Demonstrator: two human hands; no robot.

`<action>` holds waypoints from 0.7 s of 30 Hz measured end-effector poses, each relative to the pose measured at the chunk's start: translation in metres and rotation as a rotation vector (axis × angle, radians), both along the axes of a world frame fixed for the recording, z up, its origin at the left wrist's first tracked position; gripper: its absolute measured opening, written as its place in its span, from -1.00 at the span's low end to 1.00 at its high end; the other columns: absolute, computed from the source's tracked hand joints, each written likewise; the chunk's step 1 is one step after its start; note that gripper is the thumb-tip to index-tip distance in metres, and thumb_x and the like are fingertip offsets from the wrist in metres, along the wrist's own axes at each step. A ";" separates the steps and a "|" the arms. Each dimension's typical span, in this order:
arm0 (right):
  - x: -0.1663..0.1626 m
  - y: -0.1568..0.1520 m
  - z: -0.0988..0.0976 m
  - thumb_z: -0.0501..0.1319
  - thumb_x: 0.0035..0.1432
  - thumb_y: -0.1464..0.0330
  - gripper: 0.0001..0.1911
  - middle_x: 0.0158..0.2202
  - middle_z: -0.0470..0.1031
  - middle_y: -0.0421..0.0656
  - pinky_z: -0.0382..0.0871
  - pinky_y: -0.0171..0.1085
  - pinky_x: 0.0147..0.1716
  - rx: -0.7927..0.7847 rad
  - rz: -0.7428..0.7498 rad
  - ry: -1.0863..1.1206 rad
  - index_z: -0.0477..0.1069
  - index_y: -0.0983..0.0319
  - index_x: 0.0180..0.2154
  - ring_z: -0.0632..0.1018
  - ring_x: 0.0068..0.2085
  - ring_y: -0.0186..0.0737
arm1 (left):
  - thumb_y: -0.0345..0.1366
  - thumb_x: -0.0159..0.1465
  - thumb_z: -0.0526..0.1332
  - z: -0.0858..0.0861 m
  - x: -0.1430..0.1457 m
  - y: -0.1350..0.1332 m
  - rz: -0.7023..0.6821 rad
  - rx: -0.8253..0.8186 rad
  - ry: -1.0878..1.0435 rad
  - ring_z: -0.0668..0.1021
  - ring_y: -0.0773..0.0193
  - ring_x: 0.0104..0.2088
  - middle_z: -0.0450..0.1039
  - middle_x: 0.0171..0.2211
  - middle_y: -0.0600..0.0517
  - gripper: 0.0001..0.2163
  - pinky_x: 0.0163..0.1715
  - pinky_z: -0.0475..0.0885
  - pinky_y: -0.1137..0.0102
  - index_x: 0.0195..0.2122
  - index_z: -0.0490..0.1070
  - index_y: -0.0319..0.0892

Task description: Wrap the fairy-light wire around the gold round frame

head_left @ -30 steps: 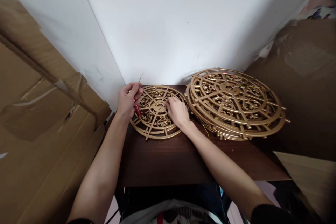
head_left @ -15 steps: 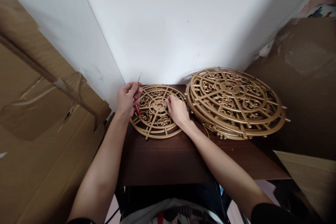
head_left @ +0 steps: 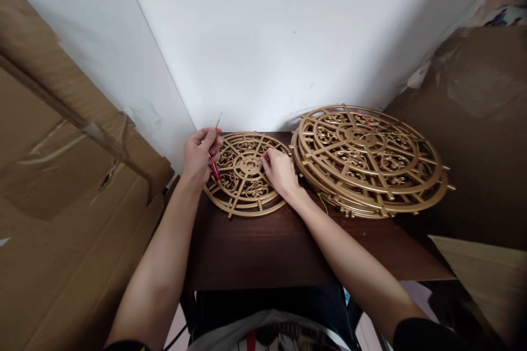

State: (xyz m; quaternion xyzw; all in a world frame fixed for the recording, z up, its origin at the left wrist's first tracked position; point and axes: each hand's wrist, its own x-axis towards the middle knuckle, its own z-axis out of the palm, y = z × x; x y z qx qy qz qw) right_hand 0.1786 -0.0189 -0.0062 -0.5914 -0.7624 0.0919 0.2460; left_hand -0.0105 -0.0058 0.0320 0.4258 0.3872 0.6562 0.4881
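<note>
A round gold openwork panel (head_left: 254, 209) with scrollwork and a small central disc lies flat on the dark brown table. Over its left edge, my left hand (head_left: 200, 152) is closed around a red-handled tool (head_left: 215, 171) whose handle end points down. From between that hand's thumb and forefinger a thin wire-like piece (head_left: 218, 120) sticks up. My right hand (head_left: 280, 170) rests on the panel's right side, fingertips pinched together close to the central disc. Whatever those fingertips hold is too small or hidden.
To the right stands a stack of larger gold round panels (head_left: 387, 194), with thin coloured wires on top. A yellow wire (head_left: 323, 204) hangs at its left side. Cardboard (head_left: 69, 219) flanks the left, more cardboard (head_left: 473, 120) the right. A white wall (head_left: 263, 55) closes the back of the table (head_left: 263, 258).
My right fingertips have shifted very slightly to the right, off the edge of the central disc. My left hand and the panels look the same.
</note>
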 end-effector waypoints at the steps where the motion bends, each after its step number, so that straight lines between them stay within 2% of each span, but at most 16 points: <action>1: 0.000 0.000 0.000 0.02 0.30 0.37 -0.82 -0.20 0.50 -0.06 0.27 -0.30 -0.24 -0.001 0.002 0.001 0.38 0.26 -0.25 0.49 -0.20 -0.21 | -0.29 0.15 0.30 0.000 0.000 0.000 0.000 0.000 0.002 0.15 0.56 -0.71 0.33 -0.58 0.09 -0.88 -0.82 -0.06 0.61 -0.43 0.45 -0.23; 9: 0.000 0.001 -0.002 0.07 0.22 0.44 -0.86 -0.20 0.47 -0.06 0.27 -0.31 -0.25 -0.019 0.014 -0.008 0.40 0.27 -0.25 0.47 -0.21 -0.23 | -0.29 0.15 0.31 0.000 0.000 0.000 -0.010 0.000 0.001 0.17 0.56 -0.71 0.34 -0.57 0.10 -0.88 -0.82 -0.07 0.59 -0.42 0.45 -0.23; 15: 0.001 0.001 -0.003 0.05 0.26 0.42 -0.83 -0.17 0.45 -0.05 0.25 -0.31 -0.24 -0.014 0.040 -0.029 0.41 0.28 -0.24 0.46 -0.20 -0.22 | -0.29 0.14 0.32 -0.001 0.000 0.000 -0.013 -0.003 -0.006 0.17 0.56 -0.71 0.33 -0.57 0.09 -0.88 -0.81 -0.07 0.61 -0.42 0.46 -0.24; 21: 0.005 -0.001 -0.002 0.05 0.27 0.40 -0.80 -0.22 0.42 -0.08 0.24 -0.32 -0.27 0.004 0.095 -0.029 0.45 0.28 -0.26 0.43 -0.25 -0.25 | -0.29 0.14 0.32 -0.001 -0.001 0.001 -0.017 -0.019 -0.020 0.17 0.56 -0.71 0.33 -0.58 0.10 -0.88 -0.83 -0.07 0.60 -0.42 0.45 -0.23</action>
